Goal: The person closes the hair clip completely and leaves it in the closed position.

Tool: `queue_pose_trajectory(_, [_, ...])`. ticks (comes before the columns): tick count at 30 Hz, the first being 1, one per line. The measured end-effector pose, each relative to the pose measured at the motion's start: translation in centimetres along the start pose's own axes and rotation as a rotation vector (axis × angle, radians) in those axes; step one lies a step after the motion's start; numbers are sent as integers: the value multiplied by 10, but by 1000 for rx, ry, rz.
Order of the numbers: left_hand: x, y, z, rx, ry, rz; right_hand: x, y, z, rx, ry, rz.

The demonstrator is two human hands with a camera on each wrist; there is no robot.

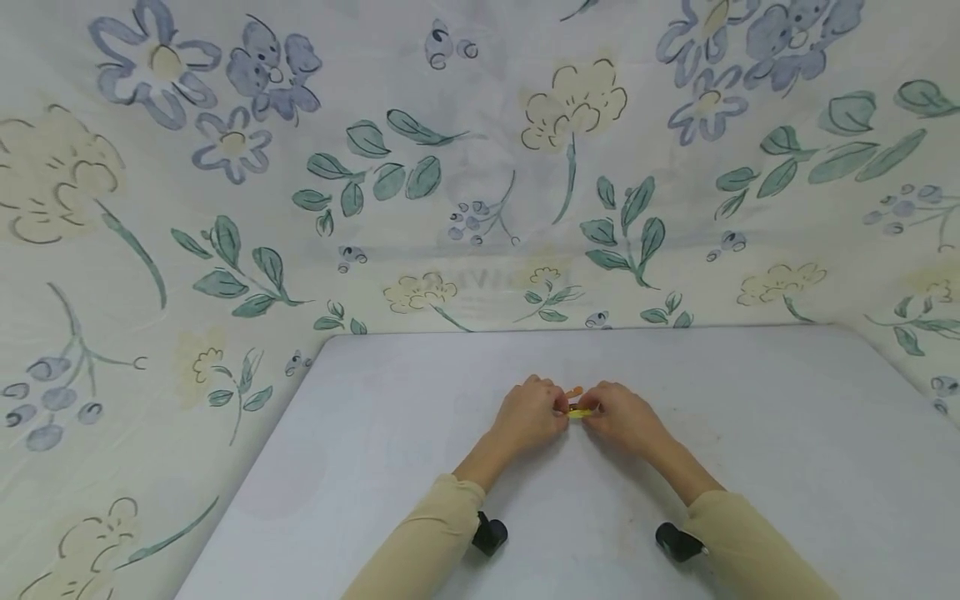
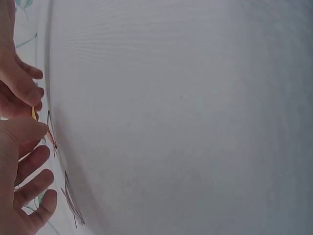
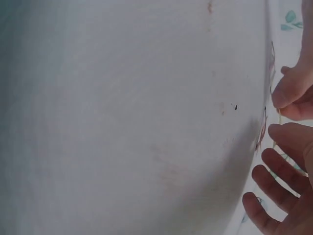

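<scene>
My left hand (image 1: 529, 413) and my right hand (image 1: 624, 418) meet over the white table, fingertips nearly touching. Between them runs a small thin yellow strip (image 1: 580, 413), pinched at one end by each hand's thumb and forefinger. The strip shows edge-on in the left wrist view, a narrow yellow band (image 2: 34, 113), and its exact kind cannot be told. Just behind the fingers lies a small orange piece (image 1: 574, 392), partly hidden. The other fingers of the left hand (image 2: 32, 169) are loosely bent, as are those of the right (image 3: 286, 186).
Bundles of thin brownish strands (image 2: 73, 204) lie on the table near the hands. The white tabletop (image 1: 375, 400) ends at a flower-patterned cloth (image 1: 480, 225) behind and at the sides. Black wrist devices (image 1: 491, 537) hang under both forearms.
</scene>
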State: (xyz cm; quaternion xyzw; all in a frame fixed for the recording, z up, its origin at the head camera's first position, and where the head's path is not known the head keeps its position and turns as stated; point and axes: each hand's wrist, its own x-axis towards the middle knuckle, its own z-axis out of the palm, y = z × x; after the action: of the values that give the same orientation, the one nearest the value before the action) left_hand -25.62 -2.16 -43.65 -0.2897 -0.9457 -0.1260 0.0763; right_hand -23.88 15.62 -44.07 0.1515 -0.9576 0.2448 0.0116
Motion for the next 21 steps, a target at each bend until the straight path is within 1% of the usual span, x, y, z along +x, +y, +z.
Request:
queue_pose_trajectory(7, [-1,1,-1,30,-11,16,2,0,2,-25,-9,-18])
queue_pose_trajectory(14, [-2,1,0,63,-53,4,2,0,5,-59,2,-41])
queue_pose_trajectory(21, [-5,0,-2,56,-47,-6,1,-3,3,-55,-5,-16])
